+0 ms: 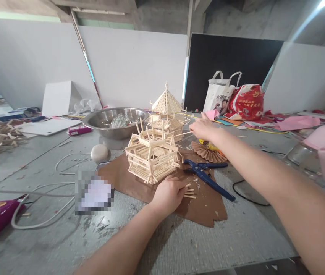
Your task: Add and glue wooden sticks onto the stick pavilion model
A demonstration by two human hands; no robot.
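Observation:
A hexagonal frame of thin wooden sticks stands on a brown sheet, with several sticks jutting up from its top. Behind it rises a stick tower with a pointed roof. My left hand is closed at the frame's near right corner, a short wooden stick showing at its fingertips. Several short cut sticks lie just beside it. Farther back on the right, my right hand pinches a thin wooden stick that points left towards the structures. Blue-handled cutters rest on the sheet, below my right forearm.
A steel basin sits at the back left, near a round whitish object. A magenta device and pale cable lie left. A folded brown paper fan is under my right wrist. Bags stand behind.

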